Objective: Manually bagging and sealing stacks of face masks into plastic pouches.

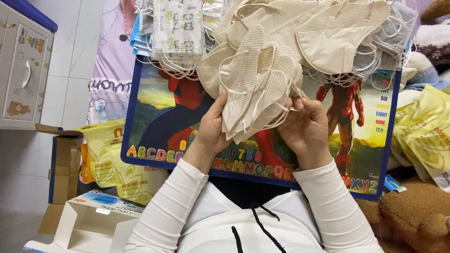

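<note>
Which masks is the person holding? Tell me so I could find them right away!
Find the colourful picture board on the person's lap. Just above its middle, the left hand and right hand grip a fanned stack of beige masks, the only ones lifted from the piles.

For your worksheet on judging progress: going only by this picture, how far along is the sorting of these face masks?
Done: nothing clearly finished; yellow printed pouches lie left of the board, contents not visible. In hand: left hand and right hand hold a fanned stack of beige folded face masks over the colourful alphabet lap board. Left: loose heaps of beige masks and panda-print white masks along the board's far edge.
</note>
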